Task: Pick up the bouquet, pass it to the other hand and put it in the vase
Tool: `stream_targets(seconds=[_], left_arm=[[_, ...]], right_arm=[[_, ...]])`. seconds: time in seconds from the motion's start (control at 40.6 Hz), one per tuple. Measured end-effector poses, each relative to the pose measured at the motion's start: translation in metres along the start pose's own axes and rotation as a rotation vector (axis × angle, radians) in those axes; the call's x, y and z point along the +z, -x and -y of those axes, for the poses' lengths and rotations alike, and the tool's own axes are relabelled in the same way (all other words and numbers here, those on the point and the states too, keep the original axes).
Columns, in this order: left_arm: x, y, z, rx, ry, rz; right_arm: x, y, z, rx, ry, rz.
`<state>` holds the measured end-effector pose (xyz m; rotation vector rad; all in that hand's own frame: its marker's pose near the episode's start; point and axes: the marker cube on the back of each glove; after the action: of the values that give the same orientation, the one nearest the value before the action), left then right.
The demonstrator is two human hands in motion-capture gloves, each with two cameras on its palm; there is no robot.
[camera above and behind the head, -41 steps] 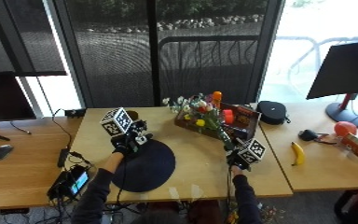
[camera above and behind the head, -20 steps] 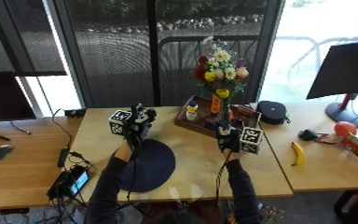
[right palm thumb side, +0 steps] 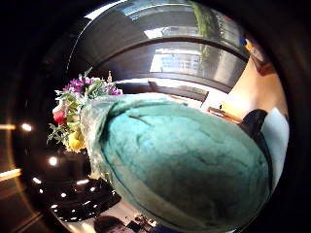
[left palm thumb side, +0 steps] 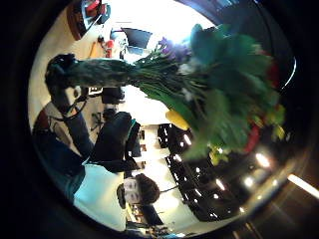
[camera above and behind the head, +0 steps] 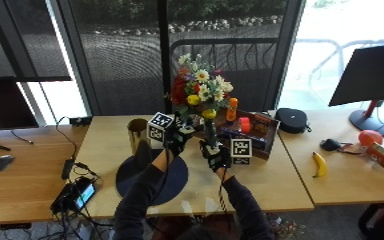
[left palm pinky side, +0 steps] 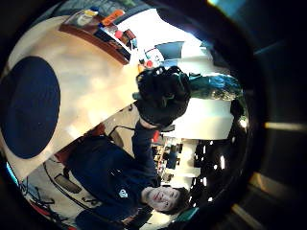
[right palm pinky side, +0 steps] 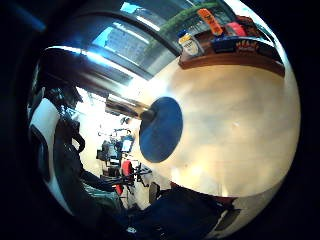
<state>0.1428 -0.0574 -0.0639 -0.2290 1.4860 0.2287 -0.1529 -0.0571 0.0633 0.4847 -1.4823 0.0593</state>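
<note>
The bouquet (camera above and behind the head: 198,92), red, yellow and white flowers with a green-wrapped stem, stands upright above the table. My right hand (camera above and behind the head: 215,152) grips the lower stem; the wrap (right palm thumb side: 180,160) fills its thumb side view. My left hand (camera above and behind the head: 177,139) is raised just left of the stem, palm toward it, fingers relaxed and holding nothing. Its palm views show the whole bouquet (left palm thumb side: 219,84) a little way off and the right hand (left palm pinky side: 163,93) around the stem. The brass vase (camera above and behind the head: 137,135) stands on a dark round mat (camera above and behind the head: 162,182), left of both hands.
Behind the bouquet a wooden tray (camera above and behind the head: 255,131) holds bottles and boxes. A black pouch (camera above and behind the head: 292,120), a banana (camera above and behind the head: 320,164) and a monitor (camera above and behind the head: 375,75) lie to the right. A phone with cables (camera above and behind the head: 79,192) sits at the left front.
The bouquet has gone from lying low by the tray to standing upright in my right hand. My left hand has risen from the mat and come close to the stem.
</note>
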Motion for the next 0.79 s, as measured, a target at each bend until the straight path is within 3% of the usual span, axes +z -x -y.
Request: stream_targets(seconds=[0.345, 0.566, 0.689, 0.788], left_arm=[[0.033, -0.006, -0.004, -0.003, -0.001, -0.010], [0.024, -0.006, -0.016, -0.001, -0.087, 0.013], [0.014, -0.018, -0.023, 0.006, -0.160, 0.039], [0.006, -0.037, -0.028, 0.023, -0.194, 0.037]], right_arm=[[0.053, 0.001, -0.023, -0.033, 0.077, 0.046], [0.074, 0.005, -0.036, -0.082, 0.166, 0.038], [0.083, 0.009, -0.041, -0.077, 0.302, 0.049], [0.079, 0.016, -0.045, -0.079, 0.329, 0.025]])
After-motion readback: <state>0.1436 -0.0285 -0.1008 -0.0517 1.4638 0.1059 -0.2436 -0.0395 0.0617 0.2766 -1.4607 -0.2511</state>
